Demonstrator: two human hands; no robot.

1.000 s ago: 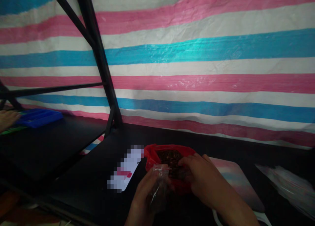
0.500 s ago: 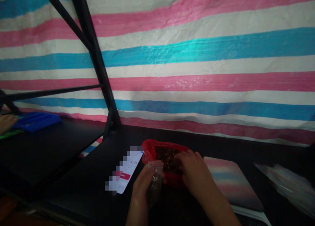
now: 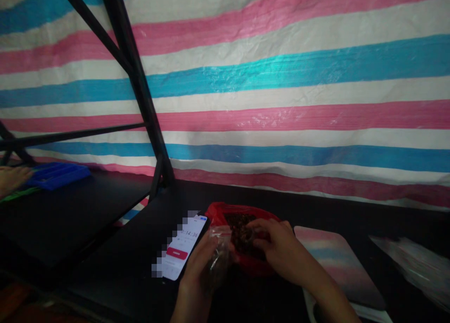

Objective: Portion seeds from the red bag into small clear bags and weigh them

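Head view: near-left of the red bag (image 3: 218,214), the left hand (image 3: 199,264) grips a clear bag (image 3: 220,263), long axis roughly upright, mouth up; in the red bag, the right hand (image 3: 279,248) half-curls, hold unclear.

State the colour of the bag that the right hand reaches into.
The bag is red; it shows best in the head view.

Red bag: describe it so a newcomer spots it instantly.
On the black table below the striped sheet, find the lit phone. Right of it, the right hand reaches into the open red bag. Unlike the clear bag in the left hand, it's red.
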